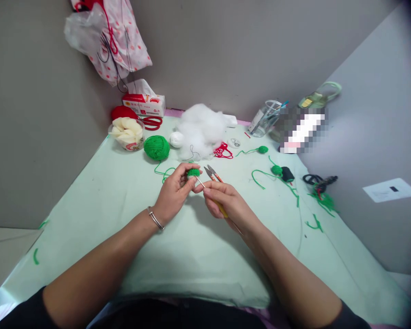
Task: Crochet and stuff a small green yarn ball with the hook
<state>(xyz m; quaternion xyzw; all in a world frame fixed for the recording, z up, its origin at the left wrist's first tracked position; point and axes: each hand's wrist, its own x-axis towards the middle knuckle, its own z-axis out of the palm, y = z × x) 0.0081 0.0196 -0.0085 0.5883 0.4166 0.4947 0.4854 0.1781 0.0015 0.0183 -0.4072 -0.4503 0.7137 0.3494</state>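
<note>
My left hand point(174, 192) pinches a small green crocheted piece point(193, 172) between thumb and fingers. A silver bracelet sits on that wrist. My right hand point(224, 201) is closed on a crochet hook point(210, 195) with a yellow handle, its metal tip touching the green piece. A strand of green yarn runs from the piece back to a green yarn ball point(156, 147). Small orange-handled snips point(213, 173) lie on the table just beyond my fingers.
On the pale green table point(99, 192): white stuffing point(202, 130), a tub of white pieces point(127, 134), red scissors point(152, 122), a tissue box point(144, 104), red thread point(223, 151), small green crocheted balls point(276, 170), a clear pen holder point(265, 119), black scissors point(317, 180), green yarn scraps.
</note>
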